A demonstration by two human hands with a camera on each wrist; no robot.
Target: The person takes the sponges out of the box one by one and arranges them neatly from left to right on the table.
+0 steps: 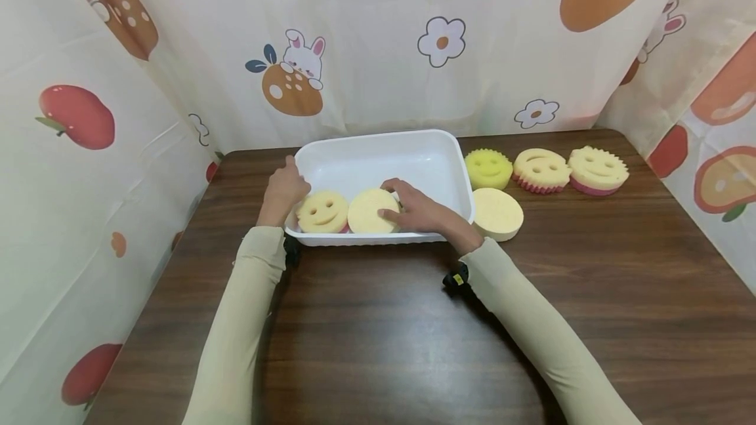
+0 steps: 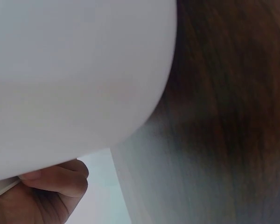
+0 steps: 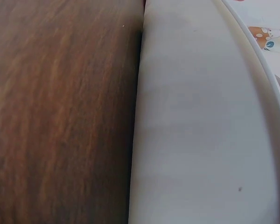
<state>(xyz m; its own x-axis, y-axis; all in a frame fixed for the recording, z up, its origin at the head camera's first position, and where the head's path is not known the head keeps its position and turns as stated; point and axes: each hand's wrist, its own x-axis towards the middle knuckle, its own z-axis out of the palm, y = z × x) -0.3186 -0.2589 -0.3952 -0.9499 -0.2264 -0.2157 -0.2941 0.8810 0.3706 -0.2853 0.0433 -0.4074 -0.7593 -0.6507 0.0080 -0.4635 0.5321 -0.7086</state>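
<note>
A white rectangular tray (image 1: 384, 161) stands on the table with two round sponges in its front left part. My left hand (image 1: 282, 194) grips the tray's left rim; in the left wrist view its curled fingers (image 2: 60, 181) show beneath the white wall. Inside the tray, my right hand (image 1: 418, 208) holds a plain pale yellow sponge (image 1: 367, 212) between thumb and fingers. Left of that sponge lies a smiley-face sponge (image 1: 321, 212) with a pink underside. The right wrist view shows only the tray's outer wall (image 3: 200, 116) and the table, with the right hand's grip hidden.
Right of the tray lie a plain round sponge (image 1: 498, 214), a bright yellow smiley sponge (image 1: 487, 169), and two cream smiley sponges (image 1: 540, 169) (image 1: 598, 168) with pinkish undersides. Patterned curtains (image 1: 378, 71) border the dark wooden table (image 1: 378, 333) at the back and sides.
</note>
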